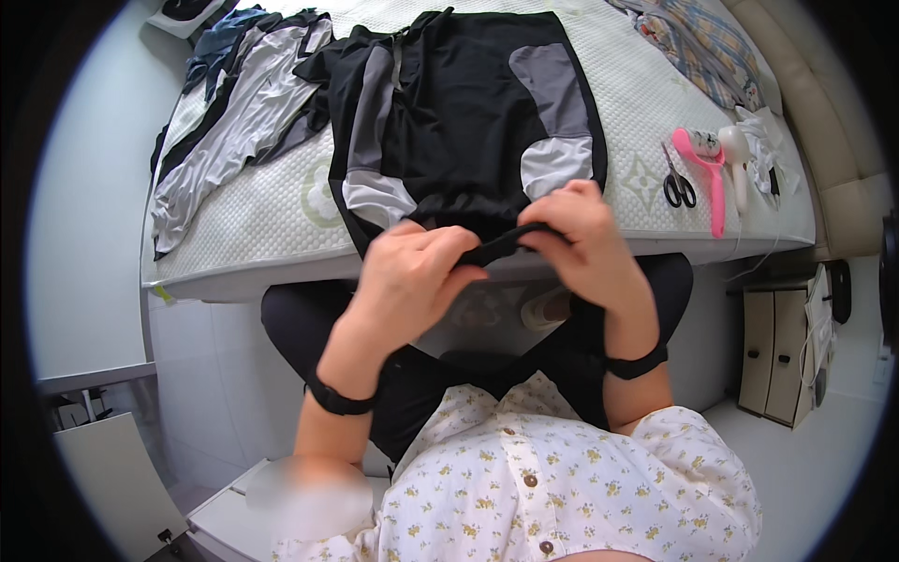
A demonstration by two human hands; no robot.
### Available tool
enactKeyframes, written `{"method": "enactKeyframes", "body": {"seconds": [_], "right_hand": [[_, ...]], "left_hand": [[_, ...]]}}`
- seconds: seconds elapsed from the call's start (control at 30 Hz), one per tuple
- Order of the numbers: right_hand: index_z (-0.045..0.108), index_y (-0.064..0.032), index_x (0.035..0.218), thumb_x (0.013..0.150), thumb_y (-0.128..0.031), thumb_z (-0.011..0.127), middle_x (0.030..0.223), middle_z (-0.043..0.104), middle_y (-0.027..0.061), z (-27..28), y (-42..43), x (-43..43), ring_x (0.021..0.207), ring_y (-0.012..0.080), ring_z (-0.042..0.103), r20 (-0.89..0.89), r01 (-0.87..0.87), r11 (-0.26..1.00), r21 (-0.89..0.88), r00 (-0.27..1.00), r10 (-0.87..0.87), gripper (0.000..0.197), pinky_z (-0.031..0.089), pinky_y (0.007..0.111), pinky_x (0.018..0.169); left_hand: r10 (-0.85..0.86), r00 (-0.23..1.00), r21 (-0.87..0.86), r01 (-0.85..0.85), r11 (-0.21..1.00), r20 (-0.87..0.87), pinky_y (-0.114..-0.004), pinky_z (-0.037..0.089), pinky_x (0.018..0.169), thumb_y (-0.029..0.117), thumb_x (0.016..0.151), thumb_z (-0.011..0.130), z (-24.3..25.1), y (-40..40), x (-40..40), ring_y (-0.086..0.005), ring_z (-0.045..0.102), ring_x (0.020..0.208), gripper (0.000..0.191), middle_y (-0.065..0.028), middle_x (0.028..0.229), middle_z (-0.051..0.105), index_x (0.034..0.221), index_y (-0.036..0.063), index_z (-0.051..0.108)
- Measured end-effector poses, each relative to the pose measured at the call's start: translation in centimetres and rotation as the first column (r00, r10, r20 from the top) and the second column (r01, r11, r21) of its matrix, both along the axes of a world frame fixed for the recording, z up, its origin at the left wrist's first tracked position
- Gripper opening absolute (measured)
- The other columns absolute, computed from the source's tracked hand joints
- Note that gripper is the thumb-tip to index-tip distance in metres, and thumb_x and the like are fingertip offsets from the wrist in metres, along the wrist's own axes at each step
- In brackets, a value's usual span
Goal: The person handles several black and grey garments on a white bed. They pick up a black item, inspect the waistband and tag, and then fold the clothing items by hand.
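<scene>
A black garment [463, 105] with grey and white side panels lies spread on the mattress, its near end reaching the front edge. My left hand [418, 270] pinches the garment's black hem between thumb and fingers. To its right, my right hand [572, 235] grips the same hem, and a narrow strip of black cloth runs between the two hands. Both hands are raised in front of the mattress edge, above my lap. What the fingertips hold underneath is partly hidden. A zipper or drawn seam shows near the garment's far left part.
Scissors [678, 186], a pink lint roller [713, 190] and a white corded device [736, 158] lie on the mattress [632, 218] at right. Grey-and-black clothing [232, 133] lies at left. Plaid cloth [702, 49] is at the far right. File boxes [776, 358] stand on the floor.
</scene>
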State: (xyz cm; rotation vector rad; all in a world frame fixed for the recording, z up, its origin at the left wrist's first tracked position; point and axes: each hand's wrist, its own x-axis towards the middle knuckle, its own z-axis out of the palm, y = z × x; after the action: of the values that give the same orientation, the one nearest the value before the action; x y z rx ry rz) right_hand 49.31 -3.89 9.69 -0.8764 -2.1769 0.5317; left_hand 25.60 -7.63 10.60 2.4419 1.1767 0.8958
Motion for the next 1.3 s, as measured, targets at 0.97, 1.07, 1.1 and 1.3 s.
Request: {"method": "enactKeyframes", "body": {"seconds": [0.97, 1.07, 1.1, 1.3], "right_hand": [[0.065, -0.0037, 0.093, 0.086, -0.003, 0.064, 0.074, 0.064, 0.0073, -1.1, -1.7, -5.0, 0.061, 0.0246, 0.053, -0.281, -0.168, 0.943, -0.288, 0.956, 0.085, 0.007, 0.039, 0.035, 0.077], [0.067, -0.0047, 0.091, 0.087, -0.004, 0.064, 0.069, 0.063, 0.0063, -1.4, -1.7, -4.9, 0.057, 0.021, 0.05, -0.208, -0.107, 0.953, -0.284, 0.977, 0.048, 0.005, 0.038, 0.032, 0.072], [0.068, -0.005, 0.091, 0.087, -0.004, 0.064, 0.066, 0.061, 0.0057, -1.3, -1.6, -4.8, 0.056, 0.0198, 0.049, -0.206, -0.085, 0.952, -0.293, 0.978, 0.024, 0.005, 0.036, 0.031, 0.069], [0.067, -0.0038, 0.089, 0.087, -0.004, 0.066, 0.058, 0.052, 0.0059, -1.3, -1.5, -4.2, 0.051, 0.0168, 0.042, -0.329, -0.062, 0.932, -0.356, 0.942, -0.063, 0.002, 0.035, 0.029, 0.065]], "left_hand": [[0.028, 0.996, 0.09, -0.036, 0.995, 0.082, -0.034, 0.039, 0.07, 0.017, 0.068, 0.085, -0.9, 0.1, -3.0, -0.0222, 0.047, 0.068, 0.025, -0.0039, 0.068, 0.054, 0.082, 0.0051, 0.067], [0.063, 0.995, -0.02, -0.062, 0.998, 0.074, -0.035, 0.04, 0.074, 0.014, 0.07, 0.083, -0.9, 0.2, -3.2, -0.0241, 0.048, 0.074, 0.022, -0.0051, 0.073, 0.058, 0.082, 0.0047, 0.067], [0.072, 0.996, -0.042, -0.07, 0.997, 0.05, -0.035, 0.04, 0.074, 0.014, 0.071, 0.082, -0.8, 0.3, -3.4, -0.0246, 0.049, 0.077, 0.021, -0.0054, 0.076, 0.059, 0.082, 0.0041, 0.067], [0.049, 0.997, -0.021, -0.05, 0.999, -0.051, -0.038, 0.042, 0.09, 0.014, 0.074, 0.079, -0.6, 1.1, -5.6, -0.0284, 0.054, 0.098, 0.019, -0.0059, 0.089, 0.064, 0.081, 0.0024, 0.065]]}}
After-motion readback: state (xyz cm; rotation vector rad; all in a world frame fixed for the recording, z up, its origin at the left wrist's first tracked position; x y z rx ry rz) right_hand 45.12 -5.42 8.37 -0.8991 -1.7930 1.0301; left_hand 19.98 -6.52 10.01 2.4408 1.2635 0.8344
